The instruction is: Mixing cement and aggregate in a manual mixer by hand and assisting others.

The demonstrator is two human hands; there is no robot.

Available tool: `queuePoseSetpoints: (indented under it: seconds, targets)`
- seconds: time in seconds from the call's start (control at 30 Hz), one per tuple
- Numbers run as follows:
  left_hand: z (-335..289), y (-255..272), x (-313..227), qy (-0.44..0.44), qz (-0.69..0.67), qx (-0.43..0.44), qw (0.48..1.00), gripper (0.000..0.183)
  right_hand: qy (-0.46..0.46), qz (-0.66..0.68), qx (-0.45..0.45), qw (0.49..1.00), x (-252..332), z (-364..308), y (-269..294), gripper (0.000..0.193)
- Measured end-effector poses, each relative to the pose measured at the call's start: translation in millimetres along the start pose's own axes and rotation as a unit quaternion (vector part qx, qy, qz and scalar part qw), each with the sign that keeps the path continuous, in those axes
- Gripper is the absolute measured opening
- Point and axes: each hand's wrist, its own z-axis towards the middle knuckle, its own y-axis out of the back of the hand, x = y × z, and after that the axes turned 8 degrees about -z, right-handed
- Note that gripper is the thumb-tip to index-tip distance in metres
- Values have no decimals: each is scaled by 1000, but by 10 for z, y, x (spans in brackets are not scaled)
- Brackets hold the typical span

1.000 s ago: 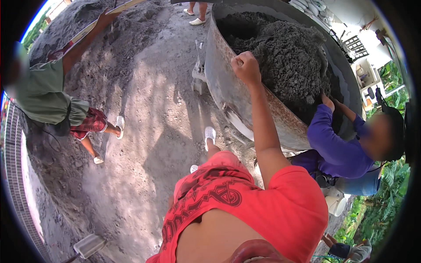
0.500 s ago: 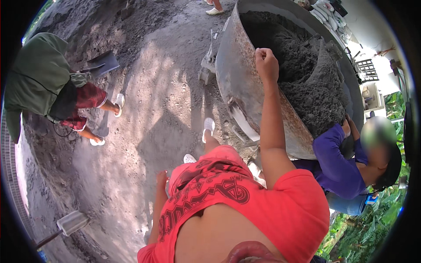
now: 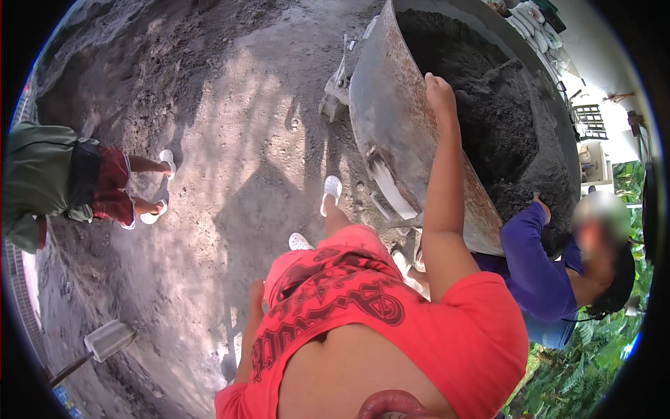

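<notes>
My right hand point(image 3: 440, 96) is closed at the rusty rim of a large round metal mixing pan point(image 3: 398, 105), the arm stretched out straight. Inside the pan lies dark grey, damp-looking mortar point(image 3: 513, 119), heaped toward the right side. Down beside my red shorts hangs my left hand point(image 3: 257, 297), partly covered by my body, so its fingers do not show clearly. At the pan's near right, a co-worker in a purple sleeve point(image 3: 527, 251) has one hand point(image 3: 541, 206) over the mortar; the other hand is hidden.
Another person in a green shirt point(image 3: 42, 171) and red shorts stands at the left. A shovel or hoe with a pale blade point(image 3: 110, 340) lies lower left. Dusty uneven ground point(image 3: 258, 133) spreads between. White sacks point(image 3: 534, 28) are stacked beyond the pan; green plants point(image 3: 593, 363) grow at right.
The green-shirted person has shifted left, and their shovel no longer shows. The purple-sleeved co-worker's hand has moved over the mortar. My right hand stays at the rim; the whole view has shifted slightly.
</notes>
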Motion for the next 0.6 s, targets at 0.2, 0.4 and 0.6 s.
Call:
queuePoseSetpoints:
  seconds: [0.2, 0.4, 0.6]
  targets:
    - [199, 324, -233, 251, -128, 9, 959, 39, -6, 66, 107, 992, -186, 186, -23, 57]
    - [182, 495, -396, 386, -340, -69, 855, 40, -67, -96, 266, 957, -734, 747, 433, 55]
    - [785, 828, -1380, 272, -386, -117, 874, 32, 52, -460, 248, 851, -2301, 1084, 249, 66]
